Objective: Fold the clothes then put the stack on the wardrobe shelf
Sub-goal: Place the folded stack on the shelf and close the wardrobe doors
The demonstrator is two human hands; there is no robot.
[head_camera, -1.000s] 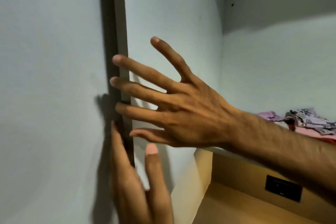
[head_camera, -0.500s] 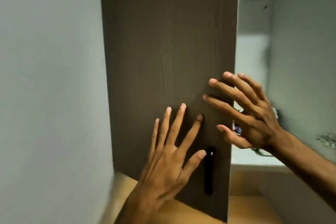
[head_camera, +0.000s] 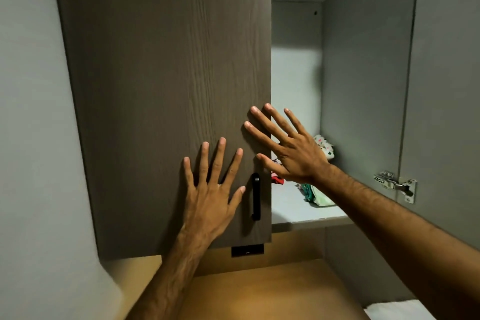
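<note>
A dark wood-grain wardrobe door [head_camera: 161, 91] fills the middle of the view, with a black handle [head_camera: 255, 196] near its lower right corner. My left hand [head_camera: 213, 195] lies flat on the door, fingers spread, just left of the handle. My right hand [head_camera: 288, 148] is open at the door's right edge, fingertips on the panel. Behind it, the pale wardrobe shelf [head_camera: 298, 213] carries folded clothes [head_camera: 318, 196], partly hidden by my right hand and the door.
The right wardrobe door [head_camera: 446, 86] stands open, with a metal hinge [head_camera: 397, 184] on its inner edge. A grey wall [head_camera: 28, 138] is at the left. A lit wooden niche [head_camera: 259, 288] with a black socket plate [head_camera: 246, 250] lies below. White fabric [head_camera: 397, 310] shows at the bottom right.
The left door has swung from edge-on to nearly flat across the opening. Both hands moved with it and now rest on its outer face, covering most of the clothes.
</note>
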